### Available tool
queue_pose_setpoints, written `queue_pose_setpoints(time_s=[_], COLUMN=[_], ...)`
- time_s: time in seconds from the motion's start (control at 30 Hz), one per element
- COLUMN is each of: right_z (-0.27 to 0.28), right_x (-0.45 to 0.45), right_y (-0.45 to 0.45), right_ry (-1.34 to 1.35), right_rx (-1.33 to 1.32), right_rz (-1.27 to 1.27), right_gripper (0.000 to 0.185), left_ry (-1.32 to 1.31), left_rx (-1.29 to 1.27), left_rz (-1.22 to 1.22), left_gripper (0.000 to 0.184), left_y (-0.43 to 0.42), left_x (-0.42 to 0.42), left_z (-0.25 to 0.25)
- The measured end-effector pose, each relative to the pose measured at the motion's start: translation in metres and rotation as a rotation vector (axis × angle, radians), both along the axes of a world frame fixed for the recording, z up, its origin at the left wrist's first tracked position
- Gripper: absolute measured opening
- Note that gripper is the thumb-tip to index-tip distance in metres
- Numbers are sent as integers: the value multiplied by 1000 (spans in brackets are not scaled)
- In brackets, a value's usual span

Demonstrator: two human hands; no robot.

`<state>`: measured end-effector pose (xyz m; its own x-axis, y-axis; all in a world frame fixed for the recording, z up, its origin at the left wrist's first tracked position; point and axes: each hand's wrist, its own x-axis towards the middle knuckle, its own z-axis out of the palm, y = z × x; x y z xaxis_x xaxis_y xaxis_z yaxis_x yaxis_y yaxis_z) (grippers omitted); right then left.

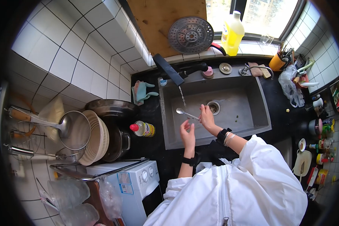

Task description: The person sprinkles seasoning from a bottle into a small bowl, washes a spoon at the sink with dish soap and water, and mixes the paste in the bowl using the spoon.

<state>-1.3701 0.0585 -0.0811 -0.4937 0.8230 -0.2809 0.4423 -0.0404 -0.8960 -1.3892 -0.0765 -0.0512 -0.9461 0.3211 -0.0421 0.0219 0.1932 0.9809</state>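
Observation:
My right hand [207,119] is closed on the handle of a metal spoon [181,111], over the grey sink [169,130]. The spoon's bowl points left, near a thin stream of water [183,96] that falls from the dark faucet [168,70]. Just below the spoon, my left hand [187,133] has its fingers apart and nothing visible in it. The round drain [214,108] lies behind my right hand, and small dark bits dot the sink floor.
A red-capped bottle [145,129] and light blue gloves [141,92] lie left of the sink. Farther left are pots and a strainer basket [98,137]. A yellow bottle [232,34] stands on the sill; a plastic bag [289,83] lies right.

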Motion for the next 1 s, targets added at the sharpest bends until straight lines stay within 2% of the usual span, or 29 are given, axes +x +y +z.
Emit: queue_pose_setpoints(time_s=[0.07, 0.13, 0.2, 0.23, 0.33, 0.43, 0.47, 0.57, 0.6, 0.67, 0.77, 0.8, 0.83, 0.87, 0.93, 1.0], right_z=[3, 16, 19, 19, 13, 16, 19, 24, 24, 21, 14, 11, 10, 7, -2, 6], right_x=[4, 10, 15, 16, 22, 31, 33, 42, 47, 57, 69, 74, 79, 83, 92, 99], right_y=[4, 8, 11, 12, 15, 19, 20, 25, 27, 33, 45, 49, 52, 56, 59, 60], right_ry=[-2, -21, -36, -30, -18, -55, -63, -67, -69, -59, -31, -23, -15, 10, 53, 9], right_rx=[-14, -86, -121, -145, -187, -210, -216, -232, -238, -244, -256, -260, -254, -253, -252, -271], right_rz=[16, 10, 14, 10, 24, 22, 24, 11, 3, -26, -73, -89, -110, -137, -185, -189], right_gripper=[48, 48, 49, 49, 51, 51, 51, 51, 50, 51, 51, 51, 51, 50, 49, 47], left_ry=[138, 369, 408, 409, 420, 186, 288, 99, 10, -266, -799, -1015, -1186, -1520, -2078, -1736], left_rx=[-113, -370, -415, -412, -324, 61, -34, 154, 312, 479, 827, 920, 895, 1024, 1250, 1020], left_rz=[260, 504, 692, 703, 576, 405, 445, 370, 361, 204, -71, -80, -79, -152, -135, -101], left_gripper=[49, 68, 76, 85, 82, 69, 52, 47, 48, 47, 49, 50, 56, 55, 50, 47], left_y=[-25, -55, -82, -95, -112, -115, -113, -113, -109, -102, -80, -68, -55, -48, -26, -6], left_x=[-3, -20, -49, -66, -108, -134, -135, -128, -121, -95, -48, -32, -19, -14, 13, 26], left_z=[20, 23, 10, -2, -15, -12, -8, 25, 38, 78, 107, 108, 96, 59, 14, 4])
